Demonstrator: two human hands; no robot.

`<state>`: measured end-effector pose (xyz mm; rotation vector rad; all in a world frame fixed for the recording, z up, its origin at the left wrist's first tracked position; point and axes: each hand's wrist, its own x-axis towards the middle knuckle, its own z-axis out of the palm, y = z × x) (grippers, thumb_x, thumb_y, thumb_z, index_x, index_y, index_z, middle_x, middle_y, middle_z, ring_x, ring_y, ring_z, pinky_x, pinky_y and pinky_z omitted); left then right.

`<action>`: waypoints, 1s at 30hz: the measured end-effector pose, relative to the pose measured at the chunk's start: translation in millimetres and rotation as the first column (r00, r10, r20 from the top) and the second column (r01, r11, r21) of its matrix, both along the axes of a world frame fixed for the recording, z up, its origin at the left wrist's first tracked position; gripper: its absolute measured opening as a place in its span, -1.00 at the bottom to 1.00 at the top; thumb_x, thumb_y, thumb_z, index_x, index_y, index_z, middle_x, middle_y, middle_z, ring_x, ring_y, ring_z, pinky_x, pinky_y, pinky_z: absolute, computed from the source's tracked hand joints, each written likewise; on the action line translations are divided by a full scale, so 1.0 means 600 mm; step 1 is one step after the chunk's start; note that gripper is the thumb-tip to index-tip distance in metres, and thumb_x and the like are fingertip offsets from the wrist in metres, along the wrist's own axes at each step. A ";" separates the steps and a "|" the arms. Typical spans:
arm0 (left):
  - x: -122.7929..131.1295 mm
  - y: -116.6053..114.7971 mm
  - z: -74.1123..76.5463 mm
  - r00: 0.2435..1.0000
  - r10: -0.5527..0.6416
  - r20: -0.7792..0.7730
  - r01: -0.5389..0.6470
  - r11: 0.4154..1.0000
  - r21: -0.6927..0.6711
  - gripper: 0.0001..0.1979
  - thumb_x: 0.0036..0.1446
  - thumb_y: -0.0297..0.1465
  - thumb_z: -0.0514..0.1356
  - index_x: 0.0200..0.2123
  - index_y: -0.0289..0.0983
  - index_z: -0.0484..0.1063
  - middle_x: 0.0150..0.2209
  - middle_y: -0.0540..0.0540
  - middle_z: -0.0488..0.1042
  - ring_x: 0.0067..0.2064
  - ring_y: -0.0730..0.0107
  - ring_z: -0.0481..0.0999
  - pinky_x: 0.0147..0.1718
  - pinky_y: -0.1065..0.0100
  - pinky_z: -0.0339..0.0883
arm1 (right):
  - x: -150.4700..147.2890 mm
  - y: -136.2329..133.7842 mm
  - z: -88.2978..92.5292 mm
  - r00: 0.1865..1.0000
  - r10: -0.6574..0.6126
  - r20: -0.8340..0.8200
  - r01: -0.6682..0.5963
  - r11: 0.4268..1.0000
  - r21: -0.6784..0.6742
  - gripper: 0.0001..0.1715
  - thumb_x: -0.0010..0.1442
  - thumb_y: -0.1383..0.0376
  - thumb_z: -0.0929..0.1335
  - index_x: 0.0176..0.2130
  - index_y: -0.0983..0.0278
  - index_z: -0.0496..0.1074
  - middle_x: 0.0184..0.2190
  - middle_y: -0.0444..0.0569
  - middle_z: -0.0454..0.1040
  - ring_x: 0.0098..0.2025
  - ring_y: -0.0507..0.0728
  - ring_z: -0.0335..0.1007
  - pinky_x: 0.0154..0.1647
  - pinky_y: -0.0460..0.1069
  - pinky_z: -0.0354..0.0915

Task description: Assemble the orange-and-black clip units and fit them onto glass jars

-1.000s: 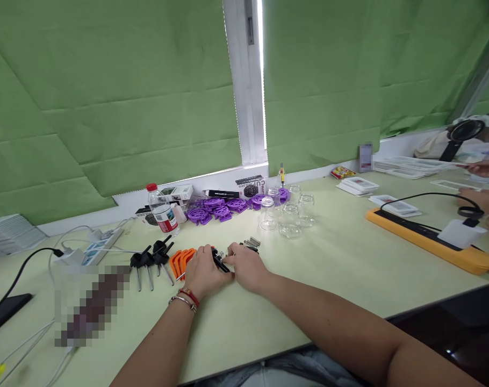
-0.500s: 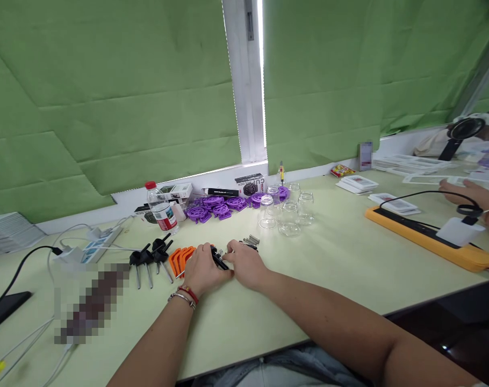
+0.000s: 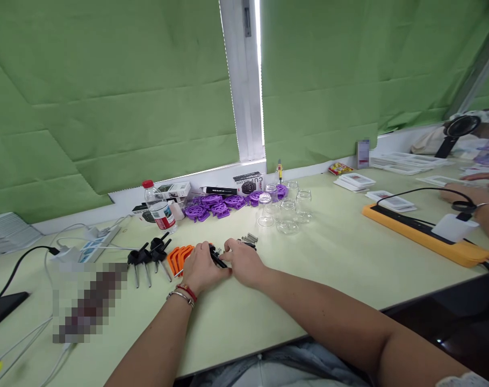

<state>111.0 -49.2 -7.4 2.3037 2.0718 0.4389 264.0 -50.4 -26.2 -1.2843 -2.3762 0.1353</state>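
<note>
My left hand [image 3: 204,270] is closed around a small black part [image 3: 217,258] low over the table; most of that part is hidden by the fingers. My right hand [image 3: 245,263] meets it from the right, its fingers bent and pinched at the part's edge; what they grip is too small to make out. Just beyond the right hand lie several metal springs [image 3: 250,237]. Left of my left hand are several orange bent pieces [image 3: 179,259], and past them black pieces with metal rods [image 3: 158,250].
Purple plastic parts [image 3: 214,205], clear glass cups [image 3: 288,217] and a red-capped bottle [image 3: 163,214] stand behind. A power strip [image 3: 101,244] with cables lies left, a yellow-orange case [image 3: 422,236] right. Another person's hands [image 3: 466,193] are at far right.
My hands keep nearly the same hold on the black part. The view has shifted slightly. At far right, the other person's hand has moved and a second hand shows.
</note>
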 end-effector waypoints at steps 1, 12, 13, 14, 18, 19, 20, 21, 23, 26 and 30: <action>0.000 0.000 0.000 1.000 0.002 0.000 -0.002 1.000 -0.001 -0.40 -0.36 0.02 0.25 -0.28 -0.25 0.27 -0.23 -0.16 0.41 -0.17 0.11 0.43 -0.38 0.31 0.16 | 0.000 0.001 0.000 1.000 -0.002 0.002 0.002 1.000 0.003 -0.76 0.08 0.39 0.31 -0.23 0.19 0.50 -0.15 -0.05 0.31 -0.22 0.10 0.21 -0.34 -0.04 0.07; -0.001 0.004 -0.006 1.000 0.003 0.000 -0.003 1.000 0.004 -0.41 -0.35 0.02 0.26 -0.29 -0.25 0.28 -0.23 -0.16 0.42 -0.16 0.12 0.44 -0.38 0.32 0.16 | 0.002 0.006 -0.008 1.000 0.024 -0.009 -0.024 1.000 0.011 -0.72 0.06 0.40 0.32 -0.20 0.17 0.48 -0.16 -0.06 0.31 -0.22 0.09 0.21 -0.36 -0.05 0.06; -0.001 0.005 -0.006 1.000 0.003 -0.001 -0.003 1.000 0.006 -0.41 -0.35 0.02 0.26 -0.29 -0.24 0.28 -0.23 -0.16 0.42 -0.16 0.12 0.44 -0.38 0.32 0.16 | 0.002 0.006 -0.008 1.000 0.020 -0.009 -0.020 1.000 0.008 -0.72 0.06 0.40 0.32 -0.20 0.18 0.48 -0.16 -0.06 0.31 -0.22 0.10 0.21 -0.36 -0.05 0.06; -0.001 0.005 -0.006 1.000 0.003 -0.002 -0.003 1.000 0.006 -0.41 -0.36 0.02 0.26 -0.29 -0.24 0.28 -0.23 -0.16 0.42 -0.17 0.12 0.44 -0.38 0.32 0.16 | 0.002 0.006 -0.008 1.000 0.017 -0.007 -0.017 1.000 0.004 -0.72 0.05 0.40 0.32 -0.20 0.18 0.48 -0.16 -0.05 0.31 -0.21 0.10 0.21 -0.36 -0.05 0.06; 0.000 0.004 -0.004 1.000 0.006 0.006 -0.006 1.000 -0.004 -0.43 -0.35 -0.01 0.26 -0.30 -0.24 0.28 -0.24 -0.16 0.42 -0.18 0.13 0.44 -0.39 0.32 0.14 | 0.002 0.005 -0.005 1.000 0.020 -0.009 -0.020 1.000 -0.022 -0.72 0.03 0.42 0.33 -0.22 0.19 0.49 -0.15 -0.05 0.32 -0.22 0.09 0.20 -0.36 -0.06 0.05; 0.000 0.003 -0.003 1.000 0.008 0.009 -0.008 1.000 -0.008 -0.44 -0.34 -0.02 0.26 -0.29 -0.24 0.28 -0.23 -0.16 0.42 -0.18 0.13 0.44 -0.39 0.33 0.14 | 0.002 0.005 -0.004 1.000 0.013 -0.011 -0.013 0.999 -0.030 -0.73 0.04 0.42 0.33 -0.22 0.19 0.49 -0.15 -0.05 0.32 -0.22 0.09 0.19 -0.36 -0.06 0.05; 0.000 0.003 -0.003 1.000 0.010 0.011 -0.009 1.000 -0.012 -0.44 -0.34 -0.04 0.27 -0.28 -0.24 0.28 -0.23 -0.17 0.42 -0.18 0.13 0.44 -0.38 0.33 0.14 | 0.003 0.005 -0.004 1.000 0.011 -0.010 -0.011 0.999 -0.035 -0.73 0.04 0.42 0.33 -0.23 0.19 0.49 -0.15 -0.05 0.32 -0.22 0.09 0.19 -0.36 -0.06 0.06; -0.001 0.003 -0.002 1.000 0.012 0.012 -0.012 1.000 -0.015 -0.44 -0.34 -0.05 0.27 -0.28 -0.24 0.29 -0.22 -0.17 0.42 -0.17 0.13 0.43 -0.37 0.33 0.14 | 0.003 0.005 -0.004 1.000 0.012 -0.009 -0.012 0.999 -0.035 -0.73 0.04 0.42 0.33 -0.23 0.19 0.49 -0.15 -0.05 0.32 -0.22 0.09 0.19 -0.35 -0.06 0.06; -0.001 0.003 -0.001 1.000 0.014 0.013 -0.014 1.000 -0.019 -0.44 -0.33 -0.05 0.27 -0.27 -0.25 0.30 -0.21 -0.18 0.42 -0.16 0.12 0.43 -0.36 0.33 0.14 | 0.003 0.006 -0.005 1.000 0.018 -0.007 -0.019 1.000 -0.019 -0.73 0.04 0.42 0.33 -0.22 0.19 0.49 -0.15 -0.06 0.31 -0.22 0.09 0.20 -0.35 -0.06 0.06; -0.002 0.004 -0.001 1.000 0.014 0.011 -0.014 1.000 -0.022 -0.43 -0.34 -0.04 0.27 -0.26 -0.25 0.30 -0.21 -0.18 0.42 -0.16 0.12 0.43 -0.37 0.32 0.15 | 0.003 0.007 -0.007 1.000 0.019 0.008 -0.019 1.000 0.007 -0.75 0.04 0.41 0.33 -0.24 0.20 0.49 -0.15 -0.05 0.31 -0.21 0.10 0.20 -0.38 -0.06 0.05; -0.002 0.005 -0.003 1.000 0.016 0.006 -0.016 1.000 -0.020 -0.42 -0.34 -0.02 0.27 -0.26 -0.25 0.29 -0.20 -0.19 0.42 -0.14 0.10 0.43 -0.36 0.32 0.15 | 0.003 0.009 -0.008 1.000 0.015 0.009 -0.016 1.000 0.009 -0.78 0.06 0.40 0.33 -0.25 0.21 0.49 -0.16 -0.05 0.31 -0.20 0.10 0.21 -0.38 -0.06 0.06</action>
